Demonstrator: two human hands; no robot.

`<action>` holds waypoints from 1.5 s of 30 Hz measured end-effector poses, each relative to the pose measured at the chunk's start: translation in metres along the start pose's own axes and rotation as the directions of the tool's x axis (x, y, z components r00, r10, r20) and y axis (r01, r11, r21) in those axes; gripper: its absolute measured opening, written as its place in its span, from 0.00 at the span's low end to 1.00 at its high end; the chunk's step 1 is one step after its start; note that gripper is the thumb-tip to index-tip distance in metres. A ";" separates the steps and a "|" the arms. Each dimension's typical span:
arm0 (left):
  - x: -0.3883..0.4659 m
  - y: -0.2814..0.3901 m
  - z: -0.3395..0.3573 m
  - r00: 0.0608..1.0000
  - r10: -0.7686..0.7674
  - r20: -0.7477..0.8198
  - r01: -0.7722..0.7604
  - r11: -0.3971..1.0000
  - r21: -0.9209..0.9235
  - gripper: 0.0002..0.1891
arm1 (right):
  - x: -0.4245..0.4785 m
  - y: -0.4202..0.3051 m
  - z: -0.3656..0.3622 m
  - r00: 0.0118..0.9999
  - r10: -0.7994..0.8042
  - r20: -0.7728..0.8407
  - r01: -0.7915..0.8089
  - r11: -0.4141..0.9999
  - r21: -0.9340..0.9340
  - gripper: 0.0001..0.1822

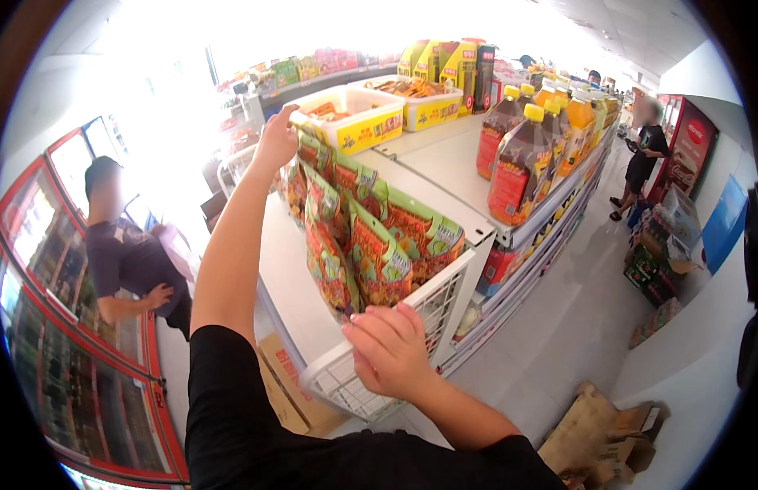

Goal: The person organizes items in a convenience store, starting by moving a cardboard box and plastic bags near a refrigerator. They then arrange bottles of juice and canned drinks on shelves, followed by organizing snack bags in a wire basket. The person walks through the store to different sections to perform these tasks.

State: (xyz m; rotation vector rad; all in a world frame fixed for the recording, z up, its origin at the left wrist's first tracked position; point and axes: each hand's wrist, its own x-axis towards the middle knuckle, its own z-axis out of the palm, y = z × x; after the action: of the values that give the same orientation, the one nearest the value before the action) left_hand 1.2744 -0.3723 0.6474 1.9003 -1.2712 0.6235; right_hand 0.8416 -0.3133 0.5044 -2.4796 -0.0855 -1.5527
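Several green and red snack bags [379, 257] stand in a cluster on a white shelf top [284, 257], behind a white wire guard [443, 300]. My left hand [278, 141] reaches to the far end of the bags, beside a white tub with a yellow label [370, 125]; its fingertips are bent near a bag's top corner, and their hold is unclear. At the near end, my right hand [394, 349] lies over the guard's rim, fingers bent and close to the bottom of the nearest bags. Whether it grips the rim does not show.
Drink bottles with yellow caps [523, 165] line the shelf to the right. Cardboard boxes [293, 380] stand below the guard; flattened cardboard [584, 422] lies on the floor at right. One person [131, 251] stands left by red-framed coolers [79, 306], another [645, 147] in the right aisle.
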 end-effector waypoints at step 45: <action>0.044 0.014 0.033 0.736 0.559 0.383 -0.675 0.648 0.353 0.18 | -0.007 -0.013 0.036 0.977 0.069 -0.203 -0.103 0.982 -0.157 0.22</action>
State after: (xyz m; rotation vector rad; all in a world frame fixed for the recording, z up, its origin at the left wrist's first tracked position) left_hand 1.2783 -0.4268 0.6643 1.9241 -2.1409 1.1799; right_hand 0.8681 -0.2930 0.4849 -2.3968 0.1893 -1.8256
